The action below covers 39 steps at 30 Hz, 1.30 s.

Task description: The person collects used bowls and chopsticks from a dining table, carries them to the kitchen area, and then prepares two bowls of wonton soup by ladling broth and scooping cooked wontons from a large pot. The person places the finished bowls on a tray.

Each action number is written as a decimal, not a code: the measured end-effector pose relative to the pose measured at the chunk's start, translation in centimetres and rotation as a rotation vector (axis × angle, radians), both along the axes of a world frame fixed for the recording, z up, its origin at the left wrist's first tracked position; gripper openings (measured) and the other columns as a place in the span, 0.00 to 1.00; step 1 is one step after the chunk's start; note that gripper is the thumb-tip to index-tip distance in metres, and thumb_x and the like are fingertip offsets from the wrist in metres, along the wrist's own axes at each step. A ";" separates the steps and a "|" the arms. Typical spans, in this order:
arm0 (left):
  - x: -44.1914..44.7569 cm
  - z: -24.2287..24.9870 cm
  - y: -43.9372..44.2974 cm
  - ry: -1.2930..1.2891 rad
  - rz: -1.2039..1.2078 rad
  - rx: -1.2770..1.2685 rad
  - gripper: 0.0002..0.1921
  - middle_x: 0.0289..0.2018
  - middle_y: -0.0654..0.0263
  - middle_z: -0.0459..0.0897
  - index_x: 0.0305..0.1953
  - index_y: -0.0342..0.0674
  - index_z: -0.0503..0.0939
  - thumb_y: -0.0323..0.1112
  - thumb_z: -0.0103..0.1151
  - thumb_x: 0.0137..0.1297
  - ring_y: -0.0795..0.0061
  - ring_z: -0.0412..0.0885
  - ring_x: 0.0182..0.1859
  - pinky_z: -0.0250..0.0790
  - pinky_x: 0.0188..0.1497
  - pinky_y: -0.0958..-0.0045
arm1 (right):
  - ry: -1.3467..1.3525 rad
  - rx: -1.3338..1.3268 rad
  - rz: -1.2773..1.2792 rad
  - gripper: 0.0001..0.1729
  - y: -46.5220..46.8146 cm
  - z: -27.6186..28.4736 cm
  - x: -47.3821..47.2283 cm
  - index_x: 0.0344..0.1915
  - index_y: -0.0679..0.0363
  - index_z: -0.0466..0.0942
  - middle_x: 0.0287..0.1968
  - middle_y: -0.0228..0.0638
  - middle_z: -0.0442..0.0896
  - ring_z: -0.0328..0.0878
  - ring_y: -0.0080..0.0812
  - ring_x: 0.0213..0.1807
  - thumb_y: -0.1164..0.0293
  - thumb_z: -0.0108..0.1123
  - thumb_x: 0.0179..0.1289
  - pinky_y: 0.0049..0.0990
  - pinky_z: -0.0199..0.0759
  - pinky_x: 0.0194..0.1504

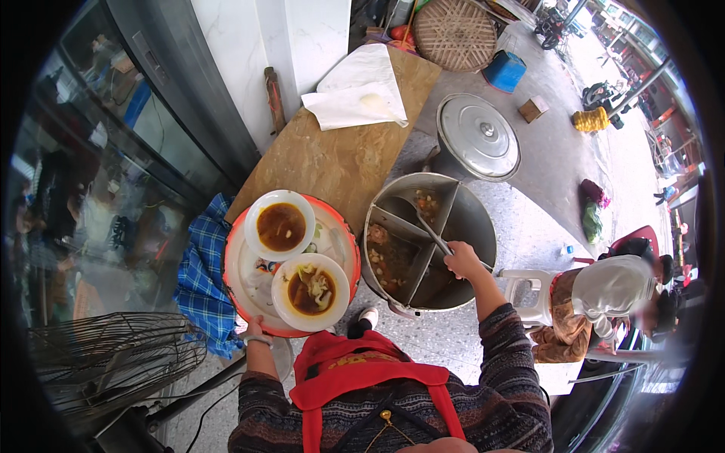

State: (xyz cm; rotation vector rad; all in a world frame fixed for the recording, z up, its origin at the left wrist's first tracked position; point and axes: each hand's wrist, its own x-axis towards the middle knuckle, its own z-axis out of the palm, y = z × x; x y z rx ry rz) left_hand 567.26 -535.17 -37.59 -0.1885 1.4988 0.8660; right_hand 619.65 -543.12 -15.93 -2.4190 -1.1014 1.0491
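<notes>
My left hand (255, 328) grips the near rim of a round enamel tray (237, 289) with a red edge. Two white bowls stand on the tray: the farther bowl (310, 218) contains brown broth, the nearer bowl (340, 273) broth with pale leafy pieces. To the right is a large metal pot (491, 226), split by dividers into several compartments of soup. In my right hand (461, 260) is the handle of a metal ladle (433, 233). The ladle's head reaches into the far left compartment, over or in the broth; its depth is unclear.
A wooden tabletop (340, 153) bears a white cloth (362, 90). Beyond the pot is another pot with a metal lid (470, 136). At left are a blue checked cloth (207, 272) and a wire-caged fan (119, 362). A seated person (606, 289) is at right, near a white plastic stool (524, 277).
</notes>
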 end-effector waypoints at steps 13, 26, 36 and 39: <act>0.4 -0.1 -0.4 0.105 -0.004 0.015 0.17 0.48 0.55 0.72 0.48 0.34 0.67 0.33 0.45 0.57 0.55 0.70 0.51 0.61 0.56 0.50 | 0.887 0.028 -0.697 0.04 1.4 -5.4 3.9 0.26 0.64 0.69 0.19 0.39 0.73 0.66 0.25 0.12 0.74 0.50 0.54 0.19 0.54 0.09; -0.1 -1.1 -0.5 -0.002 -0.037 0.030 0.16 0.43 0.56 0.75 0.46 0.34 0.68 0.35 0.47 0.57 0.56 0.75 0.43 0.69 0.46 0.54 | 1.089 0.316 -0.719 0.06 -7.2 3.3 -0.3 0.28 0.67 0.68 0.18 0.40 0.71 0.63 0.24 0.09 0.75 0.46 0.54 0.19 0.54 0.08; 0.4 -0.7 -0.9 -0.064 -0.038 0.020 0.16 0.43 0.56 0.77 0.46 0.36 0.69 0.35 0.47 0.57 0.58 0.76 0.44 0.68 0.49 0.55 | 1.165 0.263 -0.518 0.10 -10.8 7.9 -8.2 0.34 0.70 0.68 0.19 0.38 0.72 0.59 0.23 0.08 0.74 0.45 0.54 0.18 0.51 0.08; 0.8 -0.7 -1.1 -0.078 0.008 0.026 0.15 0.39 0.56 0.77 0.44 0.36 0.70 0.35 0.48 0.57 0.59 0.76 0.41 0.72 0.44 0.57 | 1.230 0.225 -0.553 0.14 -11.6 7.2 -10.7 0.38 0.73 0.68 0.19 0.40 0.73 0.60 0.24 0.08 0.74 0.46 0.54 0.19 0.51 0.09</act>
